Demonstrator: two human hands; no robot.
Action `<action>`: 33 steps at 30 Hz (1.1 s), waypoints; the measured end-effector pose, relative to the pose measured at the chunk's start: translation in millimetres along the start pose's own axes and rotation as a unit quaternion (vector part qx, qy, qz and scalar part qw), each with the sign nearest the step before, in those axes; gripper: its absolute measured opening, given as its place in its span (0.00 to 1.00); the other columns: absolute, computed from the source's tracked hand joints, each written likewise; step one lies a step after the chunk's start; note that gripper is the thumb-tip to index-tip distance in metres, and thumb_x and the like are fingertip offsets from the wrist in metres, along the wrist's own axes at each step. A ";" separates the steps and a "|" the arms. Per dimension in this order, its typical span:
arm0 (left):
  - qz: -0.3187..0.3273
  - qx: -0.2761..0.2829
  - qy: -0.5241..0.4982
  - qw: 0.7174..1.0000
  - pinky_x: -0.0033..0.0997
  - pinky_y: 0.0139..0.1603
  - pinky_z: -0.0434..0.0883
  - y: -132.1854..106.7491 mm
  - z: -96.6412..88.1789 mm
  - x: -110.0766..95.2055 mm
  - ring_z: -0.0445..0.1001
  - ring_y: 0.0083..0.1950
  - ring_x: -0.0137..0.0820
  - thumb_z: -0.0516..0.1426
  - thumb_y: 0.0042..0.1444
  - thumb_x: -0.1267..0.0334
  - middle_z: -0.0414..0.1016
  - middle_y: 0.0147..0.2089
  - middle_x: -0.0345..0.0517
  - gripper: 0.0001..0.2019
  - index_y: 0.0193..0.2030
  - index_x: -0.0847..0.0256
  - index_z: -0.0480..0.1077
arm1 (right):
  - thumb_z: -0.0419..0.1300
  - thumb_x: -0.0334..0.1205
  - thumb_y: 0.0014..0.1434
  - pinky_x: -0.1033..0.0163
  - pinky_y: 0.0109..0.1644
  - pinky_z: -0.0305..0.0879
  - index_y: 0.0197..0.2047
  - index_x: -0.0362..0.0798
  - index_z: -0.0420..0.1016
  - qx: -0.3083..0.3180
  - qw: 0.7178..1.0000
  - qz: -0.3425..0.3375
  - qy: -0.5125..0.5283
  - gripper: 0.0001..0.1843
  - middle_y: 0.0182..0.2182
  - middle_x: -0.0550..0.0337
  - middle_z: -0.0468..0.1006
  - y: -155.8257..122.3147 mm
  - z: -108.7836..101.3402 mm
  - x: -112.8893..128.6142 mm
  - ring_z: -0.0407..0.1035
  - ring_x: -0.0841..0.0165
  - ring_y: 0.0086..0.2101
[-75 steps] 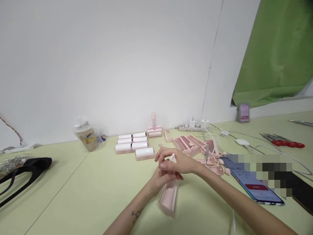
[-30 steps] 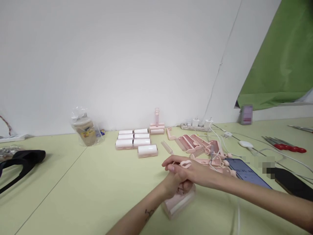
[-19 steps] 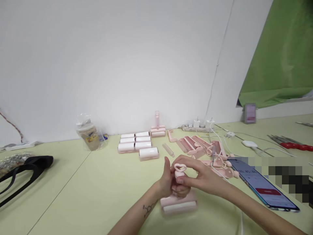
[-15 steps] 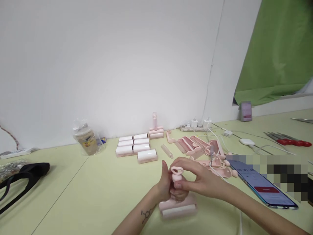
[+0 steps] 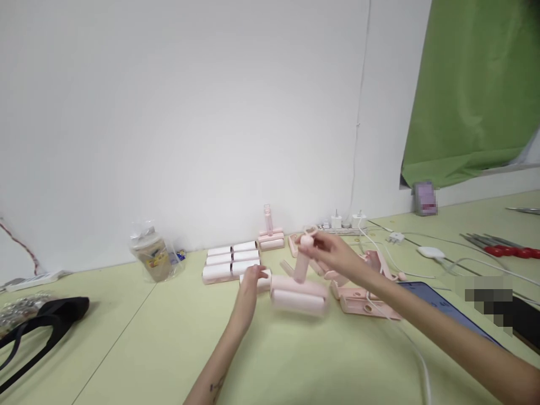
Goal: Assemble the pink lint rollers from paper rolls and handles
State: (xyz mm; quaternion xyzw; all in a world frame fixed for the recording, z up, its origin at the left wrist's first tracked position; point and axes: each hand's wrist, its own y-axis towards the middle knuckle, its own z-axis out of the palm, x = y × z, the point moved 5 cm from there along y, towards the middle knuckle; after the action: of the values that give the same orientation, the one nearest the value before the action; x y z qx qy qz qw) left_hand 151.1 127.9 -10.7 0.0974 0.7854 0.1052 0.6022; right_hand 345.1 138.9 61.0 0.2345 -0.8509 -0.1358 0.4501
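Note:
My right hand pinches the top of the handle of a pink lint roller, near its loop end. The roller hangs tilted over the table, its wide head with a white roll facing down and slightly blurred. To its left, my left hand is at a white roll in a pink cover, with fingers apart; the hand partly hides this roll, and I cannot tell if it grips it. Just behind lie several more white rolls in pink covers in two columns.
An assembled pink lint roller stands by the wall. Pink shell parts lie at right, near a power strip, white cables and a phone. Red-handled tools are far right. A bagged cup and a black strap are left.
My hands have moved apart. The right has carried the lint roller up and forward by its handle top; the left has let go of it and moved left to the white roll.

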 end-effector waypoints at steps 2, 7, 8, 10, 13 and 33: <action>0.004 -0.068 0.036 0.997 0.39 0.51 0.59 -8.1 -19.8 21.3 0.65 0.48 0.38 0.47 0.54 0.47 0.68 0.42 0.49 0.18 0.40 0.60 0.63 | 0.50 0.50 0.58 0.65 0.34 0.62 0.39 0.42 0.67 -0.037 0.999 -0.015 -0.025 0.18 0.32 0.56 0.70 33.3 -4.5 -7.4 0.66 0.69 0.31; 0.001 -0.097 0.085 0.992 0.42 0.44 0.63 -38.7 -39.2 69.1 0.66 0.38 0.39 0.53 0.47 0.53 0.68 0.32 0.46 0.11 0.29 0.59 0.65 | 0.55 0.40 0.57 0.61 0.41 0.63 0.37 0.41 0.68 -0.047 0.994 -0.028 -0.090 0.10 0.35 0.57 0.70 104.8 26.5 -39.9 0.66 0.70 0.35; -0.003 -0.097 0.088 0.991 0.41 0.42 0.64 -41.2 -40.2 74.5 0.67 0.37 0.39 0.53 0.47 0.53 0.68 0.31 0.46 0.11 0.29 0.59 0.66 | 0.55 0.40 0.58 0.59 0.41 0.64 0.38 0.41 0.68 -0.044 0.994 -0.026 -0.101 0.10 0.36 0.57 0.70 115.1 36.1 -47.3 0.66 0.70 0.36; -0.015 -0.098 0.094 0.991 0.39 0.39 0.66 -41.6 -41.6 81.4 0.68 0.36 0.37 0.51 0.48 0.54 0.69 0.32 0.46 0.10 0.29 0.59 0.66 | 0.54 0.40 0.59 0.58 0.41 0.65 0.42 0.42 0.67 -0.042 0.992 -0.016 -0.116 0.11 0.39 0.57 0.70 132.3 53.1 -61.6 0.67 0.69 0.37; -0.032 -0.092 0.107 0.989 0.36 0.37 0.67 -37.2 -42.5 85.9 0.69 0.35 0.36 0.50 0.49 0.57 0.69 0.31 0.46 0.10 0.30 0.61 0.66 | 0.53 0.41 0.60 0.57 0.42 0.66 0.46 0.42 0.66 -0.055 0.991 0.008 -0.124 0.13 0.42 0.56 0.70 151.5 66.5 -80.5 0.67 0.68 0.39; -0.028 -0.047 0.205 0.977 0.35 0.40 0.65 -32.7 -32.2 93.2 0.67 0.36 0.35 0.49 0.47 0.64 0.69 0.32 0.45 0.07 0.30 0.60 0.67 | 0.52 0.41 0.60 0.50 0.49 0.60 0.52 0.44 0.61 -0.100 0.979 0.003 -0.175 0.18 0.50 0.52 0.63 136.9 84.9 -88.2 0.62 0.62 0.47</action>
State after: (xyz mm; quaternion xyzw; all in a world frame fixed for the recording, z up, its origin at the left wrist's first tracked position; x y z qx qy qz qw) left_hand 95.3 121.0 -98.1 0.0238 0.8886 0.1429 0.4351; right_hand 279.4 303.4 12.2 0.1583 -0.8993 -0.2582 0.3156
